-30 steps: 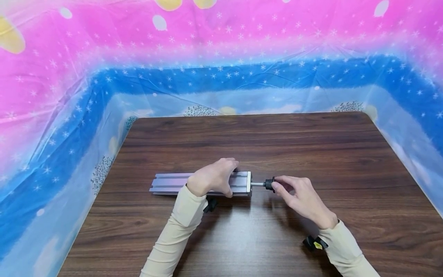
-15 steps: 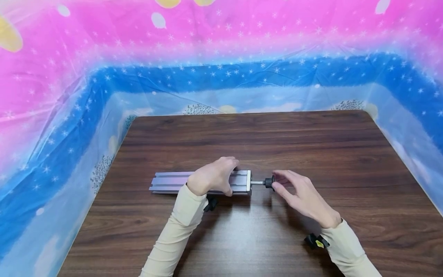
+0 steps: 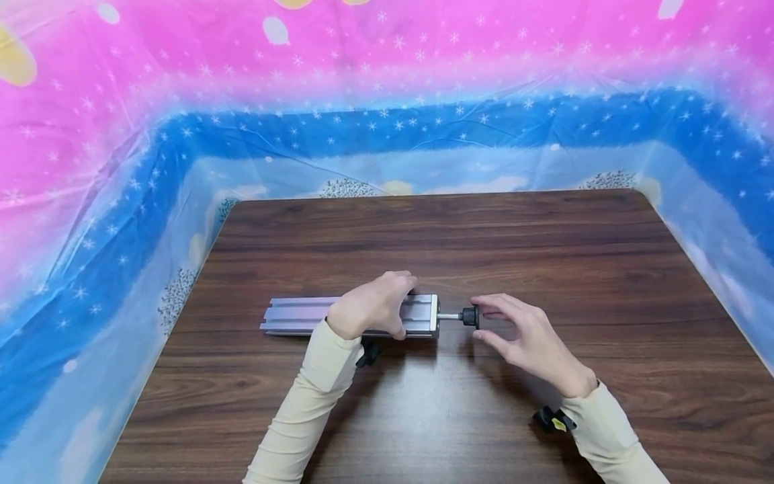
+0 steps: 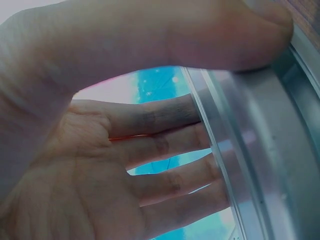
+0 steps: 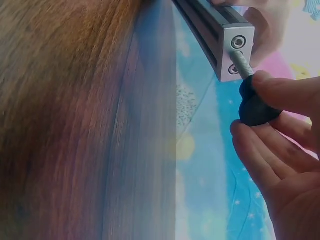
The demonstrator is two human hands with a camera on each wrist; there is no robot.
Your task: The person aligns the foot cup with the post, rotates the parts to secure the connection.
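Aluminium profile [image 3: 299, 314] sits crosswise near the middle of the desk [image 3: 435, 242]; underside hidden, can't tell if its full length touches. Middle of it is blocked by the left hand [image 3: 370, 307] in the head view. That hand grips the profile, thumb on the near side, fingers on the far side; left wrist view loses the fingertips behind the metal edge and crops the profile.

Right hand [image 3: 532, 339]: thumb and fingers spread wide either side of the black knob [image 3: 469, 316] on the threaded stud [image 3: 449, 316], which sticks out of the end plate [image 5: 227, 55]. Thumb overlaps the knob in right wrist view; can't confirm contact. Far side of the knob hidden. Plate shows two socket screws [image 5: 238, 41], lower one partly behind the stud. Stud's depth inside the profile not visible.

Both beige sleeves [image 3: 302, 410] run off the bottom of the head view. Black mounts at both wrists partly covered.

Markings: yellow label [image 3: 559, 425] on the right wrist mount [image 3: 545, 419], too small to read. Backdrop cloth [image 3: 363, 131] carries snowflake prints, cut off at the frame edges.
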